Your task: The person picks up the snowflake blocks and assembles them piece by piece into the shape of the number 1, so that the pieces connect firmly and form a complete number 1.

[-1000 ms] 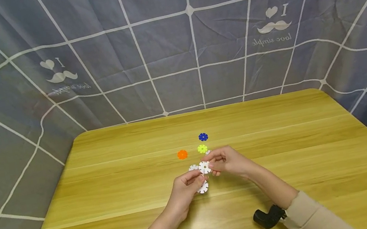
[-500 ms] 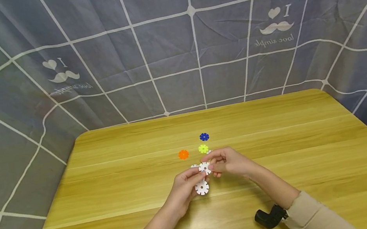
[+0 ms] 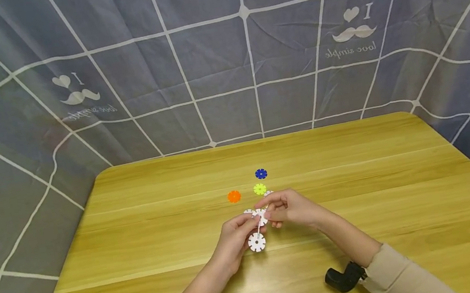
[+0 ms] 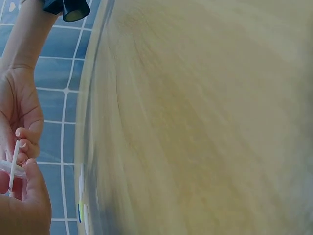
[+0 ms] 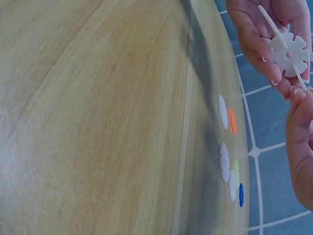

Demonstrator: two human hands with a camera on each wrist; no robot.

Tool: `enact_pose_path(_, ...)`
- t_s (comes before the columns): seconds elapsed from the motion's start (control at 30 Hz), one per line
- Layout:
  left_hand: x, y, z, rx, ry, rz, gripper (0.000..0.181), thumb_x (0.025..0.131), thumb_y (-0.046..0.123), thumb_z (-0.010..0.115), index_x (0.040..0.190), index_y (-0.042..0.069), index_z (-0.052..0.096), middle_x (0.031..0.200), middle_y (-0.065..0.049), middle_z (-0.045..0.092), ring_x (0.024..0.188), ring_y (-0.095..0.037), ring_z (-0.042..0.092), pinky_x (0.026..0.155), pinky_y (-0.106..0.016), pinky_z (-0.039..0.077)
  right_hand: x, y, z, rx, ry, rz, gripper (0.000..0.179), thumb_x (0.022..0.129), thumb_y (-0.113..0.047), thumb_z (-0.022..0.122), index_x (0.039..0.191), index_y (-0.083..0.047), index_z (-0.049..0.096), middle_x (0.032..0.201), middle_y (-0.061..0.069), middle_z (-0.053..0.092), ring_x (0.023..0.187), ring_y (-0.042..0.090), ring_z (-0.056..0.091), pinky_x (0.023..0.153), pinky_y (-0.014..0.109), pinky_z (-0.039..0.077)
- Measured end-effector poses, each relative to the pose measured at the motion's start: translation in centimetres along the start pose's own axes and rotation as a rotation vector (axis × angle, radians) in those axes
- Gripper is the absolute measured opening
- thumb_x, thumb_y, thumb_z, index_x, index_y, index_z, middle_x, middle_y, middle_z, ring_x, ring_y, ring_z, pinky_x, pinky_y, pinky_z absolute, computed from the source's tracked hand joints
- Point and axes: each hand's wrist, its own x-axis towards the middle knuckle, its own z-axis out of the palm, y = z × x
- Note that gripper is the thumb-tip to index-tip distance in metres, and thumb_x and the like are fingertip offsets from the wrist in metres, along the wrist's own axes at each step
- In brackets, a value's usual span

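White notched snowflake discs (image 3: pixel 256 242) are joined between my two hands over the table. In the right wrist view one white disc (image 5: pixel 279 58) faces the camera, with two others edge-on against it, one toward each hand. My left hand (image 3: pixel 234 243) holds this joined piece between thumb and fingers, the lowest disc hanging below the thumb. The thumb and forefinger of my right hand (image 3: pixel 292 207) pinch the white disc edge (image 5: pixel 300 78) on the other side. Fingers cover part of the joints in the head view.
On the wooden table (image 3: pixel 154 189) beyond the hands lie an orange disc (image 3: pixel 234 197), a yellow-green disc (image 3: pixel 259 189) and a blue disc (image 3: pixel 261 174). Loose white discs (image 5: pixel 222 111) lie near them, partly hidden by the hands in the head view. A grey checked curtain (image 3: pixel 223 67) hangs behind.
The lower white disc has swung slightly down and left, now showing clear of the left thumb. The disc between the hands has turned and shifted a little left. Both hands keep their hold.
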Motion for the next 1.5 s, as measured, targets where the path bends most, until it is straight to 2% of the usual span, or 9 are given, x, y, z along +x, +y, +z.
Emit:
enact_pose_path(0.17,0.1,0.0,-0.1,-0.007,0.027,0.000,0.026,0.092,0.012,0.058,0.106,-0.010,0.061,0.084,-0.003,0.065,0.075,-0.009,0.064,0.066,-0.018,0.051,0.1,0.1,-0.3,0.008,0.017,0.028,0.032,0.088,-0.001,0.059,0.118,0.011,0.056,0.083,0.024,0.062,0.066,0.018,0.057,0.060,0.024,0.051)
enact_pose_path(0.37,0.2,0.1,-0.2,-0.037,0.083,0.005,0.021,0.091,0.011,0.059,0.100,-0.008,0.062,0.083,-0.004,0.065,0.074,-0.010,0.064,0.063,-0.017,0.051,0.2,0.3,-1.5,0.011,0.047,0.069,0.035,0.088,0.000,0.058,0.120,0.013,0.052,0.091,0.025,0.062,0.067,0.015,0.057,0.063,0.026,0.053)
enact_pose_path(0.63,0.2,0.1,-0.4,-0.042,0.093,-0.009,0.019,0.091,0.011,0.061,0.099,-0.006,0.062,0.082,-0.001,0.064,0.075,-0.010,0.065,0.064,-0.017,0.051,1.0,1.3,-3.5,-0.033,0.170,0.146,0.035,0.085,0.003,0.058,0.119,0.012,0.053,0.088,0.016,0.061,0.067,0.015,0.057,0.062,0.025,0.053)
enact_pose_path(0.83,0.1,0.0,-0.4,-0.043,0.088,-0.014,0.016,0.090,0.011,0.061,0.095,-0.004,0.063,0.083,-0.001,0.064,0.076,-0.011,0.065,0.065,-0.018,0.052,2.3,2.2,-4.0,-0.092,0.269,0.214,0.033,0.083,0.004,0.063,0.115,0.010,0.056,0.086,0.012,0.059,0.069,0.015,0.057,0.061,0.024,0.052)
enact_pose_path(1.07,0.1,0.1,-0.3,-0.051,0.080,-0.016,0.015,0.090,0.012,0.061,0.093,-0.003,0.063,0.083,-0.001,0.064,0.077,-0.011,0.066,0.065,-0.018,0.052,3.7,2.8,-3.6,-0.235,0.374,0.249,0.033,0.075,0.000,0.075,0.105,0.006,0.062,0.076,0.007,0.054,0.058,0.013,0.051,0.052,0.022,0.049)
enact_pose_path(1.23,0.1,0.1,-0.4,-0.048,0.078,-0.016,0.016,0.090,0.012,0.061,0.094,-0.004,0.063,0.082,0.000,0.064,0.077,-0.011,0.066,0.065,-0.018,0.052,4.5,2.8,-2.9,-0.384,0.414,0.258,0.033,0.070,-0.007,0.081,0.096,0.002,0.063,0.063,0.003,0.046,0.049,0.011,0.044,0.045,0.020,0.037)
enact_pose_path(1.37,0.1,0.1,-0.4,-0.044,0.076,-0.017,0.017,0.090,0.012,0.061,0.095,-0.004,0.063,0.081,0.000,0.064,0.077,-0.011,0.066,0.065,-0.018,0.052,4.9,2.7,-2.4,-0.503,0.438,0.268,0.031,0.068,-0.011,0.083,0.088,-0.001,0.062,0.061,0.002,0.044,0.052,0.012,0.040,0.047,0.022,0.032)
enact_pose_path(1.5,0.2,0.0,-0.4,-0.041,0.076,-0.017,0.018,0.090,0.012,0.061,0.096,-0.005,0.063,0.080,0.000,0.063,0.077,-0.011,0.066,0.066,-0.018,0.052,5.1,2.6,-2.3,-0.542,0.453,0.283,0.029,0.068,-0.011,0.083,0.083,-0.002,0.061,0.063,0.003,0.045,0.057,0.014,0.040,0.050,0.023,0.032)
